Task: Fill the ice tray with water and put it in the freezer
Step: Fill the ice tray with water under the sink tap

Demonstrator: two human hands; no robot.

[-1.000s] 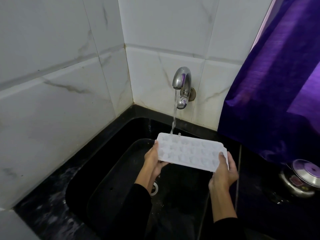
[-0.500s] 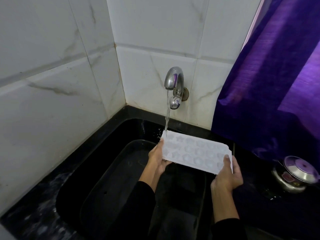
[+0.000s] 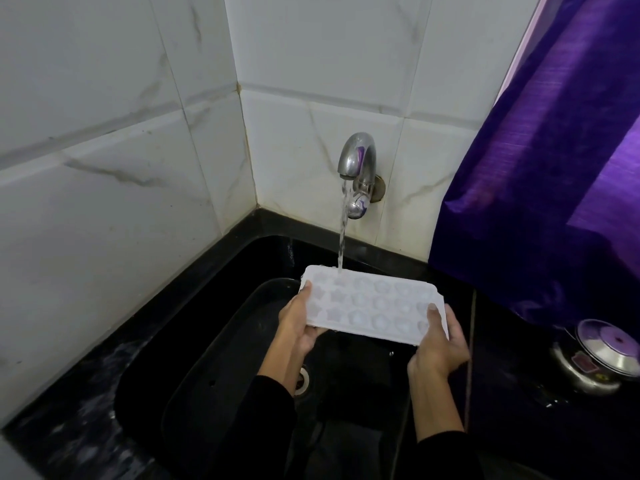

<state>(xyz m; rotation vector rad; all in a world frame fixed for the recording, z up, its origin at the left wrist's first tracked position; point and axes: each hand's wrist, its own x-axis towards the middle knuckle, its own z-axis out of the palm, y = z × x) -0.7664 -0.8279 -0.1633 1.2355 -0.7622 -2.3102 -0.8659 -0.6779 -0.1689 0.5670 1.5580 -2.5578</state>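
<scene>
A white ice tray (image 3: pixel 372 304) with several star and round cells is held level over the black sink (image 3: pixel 194 344). My left hand (image 3: pixel 298 322) grips its left end, thumb on top. My right hand (image 3: pixel 440 344) grips its right end the same way. A steel tap (image 3: pixel 356 164) on the tiled wall runs, and its stream of water (image 3: pixel 342 237) lands in the tray's far left cells.
A drain (image 3: pixel 303 379) shows below my left wrist. A purple curtain (image 3: pixel 554 161) hangs at the right. Beneath it a steel pot with a lid (image 3: pixel 602 355) sits on the black counter (image 3: pixel 519 393). White tiled walls meet in the corner behind the sink.
The tray has shifted slightly left and nearer under the tap, so the stream now falls further in from its left edge. Both hands keep their grip.
</scene>
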